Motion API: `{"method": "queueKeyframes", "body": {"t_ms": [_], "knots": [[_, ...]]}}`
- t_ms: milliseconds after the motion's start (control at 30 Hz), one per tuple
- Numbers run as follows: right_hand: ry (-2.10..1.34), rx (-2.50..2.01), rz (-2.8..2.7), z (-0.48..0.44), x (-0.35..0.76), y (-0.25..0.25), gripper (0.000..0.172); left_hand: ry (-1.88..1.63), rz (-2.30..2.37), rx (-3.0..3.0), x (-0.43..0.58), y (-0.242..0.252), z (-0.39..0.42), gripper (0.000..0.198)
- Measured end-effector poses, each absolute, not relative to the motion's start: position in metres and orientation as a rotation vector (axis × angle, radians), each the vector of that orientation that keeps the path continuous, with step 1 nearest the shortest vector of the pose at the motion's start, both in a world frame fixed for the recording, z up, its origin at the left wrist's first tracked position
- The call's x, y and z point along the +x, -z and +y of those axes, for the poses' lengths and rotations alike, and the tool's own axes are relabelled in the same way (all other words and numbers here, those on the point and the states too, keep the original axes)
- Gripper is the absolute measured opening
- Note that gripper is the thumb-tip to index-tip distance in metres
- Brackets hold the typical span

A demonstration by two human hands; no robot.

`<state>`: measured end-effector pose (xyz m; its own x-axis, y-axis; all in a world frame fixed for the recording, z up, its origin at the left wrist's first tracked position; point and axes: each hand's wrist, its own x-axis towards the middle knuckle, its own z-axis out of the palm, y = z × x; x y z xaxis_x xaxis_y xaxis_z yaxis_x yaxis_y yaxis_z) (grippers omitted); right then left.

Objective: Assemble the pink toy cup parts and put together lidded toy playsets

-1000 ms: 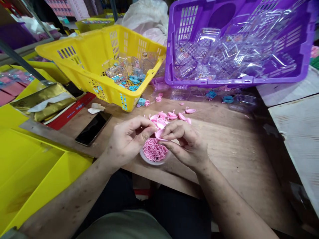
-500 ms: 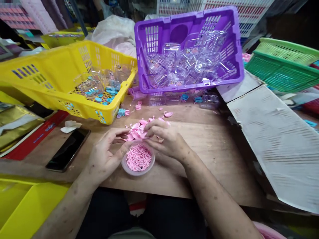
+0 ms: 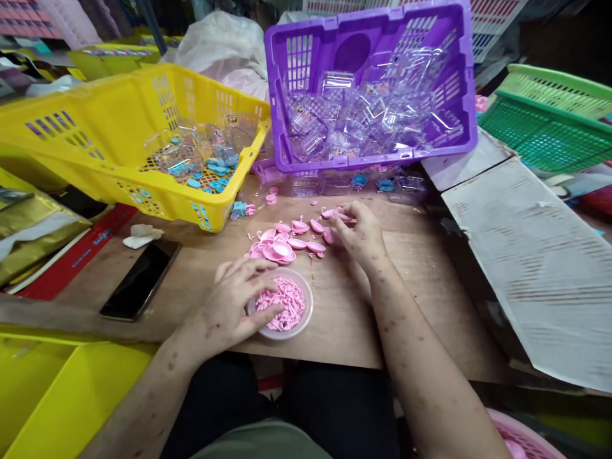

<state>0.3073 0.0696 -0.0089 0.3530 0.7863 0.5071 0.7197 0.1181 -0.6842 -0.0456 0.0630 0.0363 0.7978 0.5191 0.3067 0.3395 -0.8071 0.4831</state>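
Note:
A small clear bowl [image 3: 306, 319] full of tiny pink sticks sits near the front edge of the wooden table [image 3: 421, 280]. My left hand [image 3: 234, 303] rests at the bowl's left rim, fingertips dipping into the pink sticks; whether they pinch one is unclear. Beyond the bowl lies a cluster of pink spoon-shaped plastic pieces [image 3: 291, 239]. My right hand [image 3: 361, 233] reaches to the far right end of that cluster, fingers closed on a pink piece lying on the table.
A tilted yellow basket [image 3: 119, 127] with clear cases and blue parts stands at the back left. A purple basket [image 3: 459, 83] full of clear plastic cases leans behind the cluster. A black phone [image 3: 141, 280] lies left. Green baskets [image 3: 549, 121] and white board [image 3: 530, 255] occupy the right.
My hands have parted. The right hand moved away from the bowl to the far end of the pink pieces. The left hand dropped onto the bowl of sticks.

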Motion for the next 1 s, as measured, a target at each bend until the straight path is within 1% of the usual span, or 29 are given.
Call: {"method": "queueKeyframes", "body": {"t_ms": [100, 233, 300, 367, 433, 500, 567, 600, 667, 733, 800, 867, 1000], "knots": [[-0.082, -1.577, -1.437, 0.069, 0.3, 0.005, 0.01, -0.619, 0.565, 2.548, -0.05, -0.038, 0.059, 0.028], [-0.074, -1.543, -1.46, 0.071, 0.291, 0.008, 0.011, -0.678, 0.52, 2.469, -0.055, -0.043, 0.061, 0.029], [-0.127, -1.576, -1.471, 0.073, 0.285, 0.013, 0.011, -0.76, 0.597, 2.44, -0.055, -0.041, 0.069, 0.033], [-0.201, -1.601, -1.505, 0.075, 0.279, 0.016, 0.009, -0.88, 0.765, 2.428, -0.052, -0.035, 0.082, 0.044], [-0.251, -1.587, -1.56, 0.077, 0.273, 0.017, 0.007, -0.938, 0.906, 2.432, -0.044, -0.025, 0.098, 0.063], [-0.27, -1.536, -1.601, 0.077, 0.269, 0.016, 0.007, -0.885, 0.937, 2.47, -0.033, -0.016, 0.113, 0.084], [-0.269, -1.497, -1.56, 0.077, 0.27, 0.013, 0.015, -0.771, 0.932, 2.514, -0.02, -0.011, 0.126, 0.1], [-0.26, -1.484, -1.508, 0.077, 0.273, 0.012, 0.022, -0.714, 0.93, 2.527, -0.013, -0.009, 0.13, 0.103], [-0.227, -1.477, -1.361, 0.078, 0.282, 0.011, 0.036, -0.623, 0.933, 2.543, -0.002, -0.008, 0.137, 0.104], [-0.143, -1.507, -1.254, 0.08, 0.294, 0.012, 0.043, -0.553, 0.919, 2.56, 0.006, -0.008, 0.141, 0.102], [-0.046, -1.586, -1.263, 0.081, 0.302, 0.014, 0.044, -0.502, 0.906, 2.574, 0.011, -0.007, 0.142, 0.102], [-0.025, -1.688, -1.374, 0.082, 0.304, 0.016, 0.044, -0.468, 0.907, 2.583, 0.014, -0.007, 0.143, 0.103], [-0.192, -1.789, -1.565, 0.078, 0.293, 0.015, 0.048, -0.441, 0.85, 2.638, 0.021, -0.008, 0.147, 0.098]]}}
